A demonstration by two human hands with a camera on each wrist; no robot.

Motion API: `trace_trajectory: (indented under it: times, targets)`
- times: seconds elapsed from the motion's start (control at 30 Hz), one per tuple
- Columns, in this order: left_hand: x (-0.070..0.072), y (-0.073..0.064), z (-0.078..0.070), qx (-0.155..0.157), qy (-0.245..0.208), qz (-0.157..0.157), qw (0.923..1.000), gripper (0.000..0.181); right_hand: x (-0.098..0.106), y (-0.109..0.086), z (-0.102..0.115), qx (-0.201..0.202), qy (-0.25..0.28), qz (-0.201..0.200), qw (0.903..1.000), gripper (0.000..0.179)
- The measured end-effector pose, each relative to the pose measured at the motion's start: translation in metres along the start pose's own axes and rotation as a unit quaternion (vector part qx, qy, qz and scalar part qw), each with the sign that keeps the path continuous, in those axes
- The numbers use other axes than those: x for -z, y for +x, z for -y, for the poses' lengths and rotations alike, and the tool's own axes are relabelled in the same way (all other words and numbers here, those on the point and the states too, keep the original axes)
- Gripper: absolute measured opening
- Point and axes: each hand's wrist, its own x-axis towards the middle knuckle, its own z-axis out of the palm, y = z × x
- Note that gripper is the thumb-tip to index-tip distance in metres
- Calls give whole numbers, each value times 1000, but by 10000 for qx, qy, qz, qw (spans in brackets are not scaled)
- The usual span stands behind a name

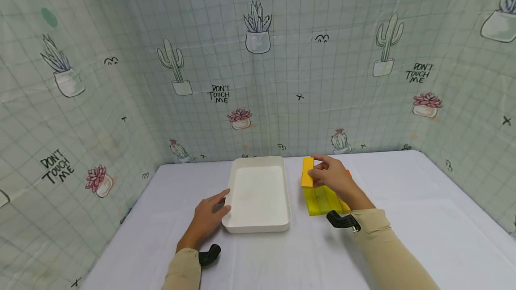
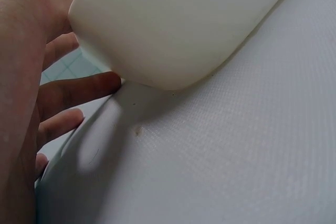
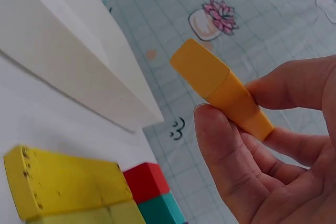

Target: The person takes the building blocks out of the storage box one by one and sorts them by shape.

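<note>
My right hand [image 1: 332, 176] pinches an orange-yellow block [image 1: 307, 172] between thumb and fingers, raised off the table. The right wrist view shows the block [image 3: 212, 77] tilted in the fingertips. Beneath that hand lies a group of yellow blocks [image 1: 318, 202], side by side, partly hidden by the hand and wrist. A red block [image 3: 147, 183] and a teal block [image 3: 161, 209] show beyond them in the right wrist view. My left hand [image 1: 205, 218] rests against the left side of a white tray [image 1: 230, 225], fingers spread and touching its edge.
A white cloth [image 1: 258, 263] covers the table. Behind and beside it hangs a grid-patterned curtain [image 1: 282, 75] with printed cacti. The tray's raised wall stands between the left hand and the blocks. Both wrists carry black camera mounts.
</note>
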Motion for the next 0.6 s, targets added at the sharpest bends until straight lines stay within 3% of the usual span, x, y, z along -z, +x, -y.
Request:
trace_trajectory:
  times: [0.6]
  targets:
    - [0,3,0,97,41,80,9999,53,53,-14,-21,-293,-698,-182,9970,67]
